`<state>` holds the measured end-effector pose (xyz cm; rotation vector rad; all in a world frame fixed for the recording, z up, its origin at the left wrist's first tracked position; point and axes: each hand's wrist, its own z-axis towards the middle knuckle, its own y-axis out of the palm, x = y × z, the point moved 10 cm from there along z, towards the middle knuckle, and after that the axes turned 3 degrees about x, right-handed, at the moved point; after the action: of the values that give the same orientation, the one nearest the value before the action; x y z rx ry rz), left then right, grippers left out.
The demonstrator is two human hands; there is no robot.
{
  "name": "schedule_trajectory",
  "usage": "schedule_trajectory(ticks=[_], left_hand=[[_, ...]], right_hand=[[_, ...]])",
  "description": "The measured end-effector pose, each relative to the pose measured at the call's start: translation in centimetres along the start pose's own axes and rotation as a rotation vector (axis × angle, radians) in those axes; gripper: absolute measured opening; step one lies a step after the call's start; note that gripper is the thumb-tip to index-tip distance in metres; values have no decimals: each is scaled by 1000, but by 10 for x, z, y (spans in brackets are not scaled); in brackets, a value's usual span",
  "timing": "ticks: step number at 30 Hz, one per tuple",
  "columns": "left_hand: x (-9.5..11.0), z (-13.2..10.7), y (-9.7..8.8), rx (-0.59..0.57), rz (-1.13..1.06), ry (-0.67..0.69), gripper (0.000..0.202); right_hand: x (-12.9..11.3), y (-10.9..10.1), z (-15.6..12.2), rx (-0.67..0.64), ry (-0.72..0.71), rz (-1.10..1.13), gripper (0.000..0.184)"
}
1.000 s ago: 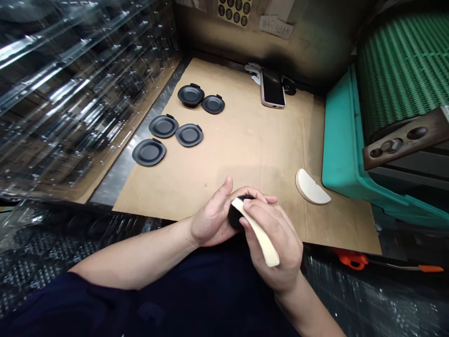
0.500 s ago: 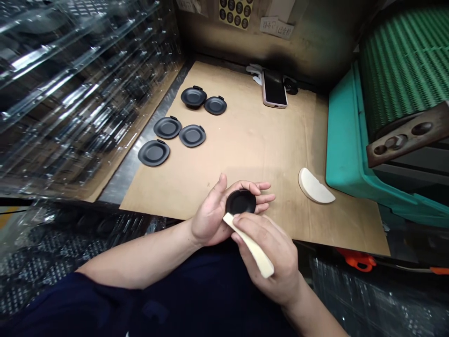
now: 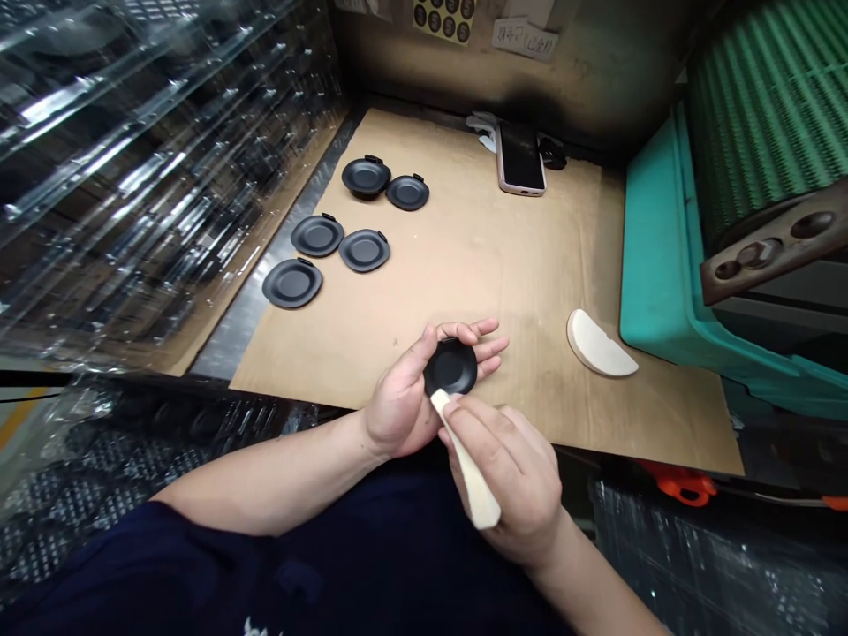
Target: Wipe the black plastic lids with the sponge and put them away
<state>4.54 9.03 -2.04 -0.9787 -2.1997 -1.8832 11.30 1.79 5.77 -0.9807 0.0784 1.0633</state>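
My left hand (image 3: 405,399) cradles a small round black cap (image 3: 450,367) in its palm, thumb and fingers curled round its rim. My right hand (image 3: 510,468) grips a cream-coloured stick-like tool (image 3: 465,458), whose tip touches the near edge of the black cap. Both hands hover over the near edge of the cardboard sheet (image 3: 464,265). Several more black caps (image 3: 318,236) lie on the sheet at the far left, each with a small tab.
A cream half-moon piece (image 3: 600,346) lies at the right of the sheet. A phone (image 3: 520,158) rests at the back. A teal machine with a green ribbed belt (image 3: 748,132) stands on the right. Clear plastic trays (image 3: 132,159) are stacked on the left.
The tool has slid off the top of the black cap toward me, so the cap's inside now shows. My left fingers have spread out a little.
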Motion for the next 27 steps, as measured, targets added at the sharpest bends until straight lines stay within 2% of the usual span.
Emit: schedule_trajectory(ticks=[4,9,13,19,24,27], left_hand=[[0,0,-4,33,-15,0,41],[-1,2,-3,25,-39,-6,41],[1,1,-2,16,-7,8,39],[-3,-3,6,-84,-30,-46,38],[-4,-3,7,-104,-2,-66,44],[-9,-4,7,-121,-19,-126,46]], right_hand=[[-6,-1,2,-6,-58,-11,42],[1,1,-6,-48,9,-10,42],[-2,1,-6,24,-7,48,43],[14,-15,-6,139,112,-26,41],[14,-11,-9,71,96,16,42],[19,-19,-7,123,91,-40,41]])
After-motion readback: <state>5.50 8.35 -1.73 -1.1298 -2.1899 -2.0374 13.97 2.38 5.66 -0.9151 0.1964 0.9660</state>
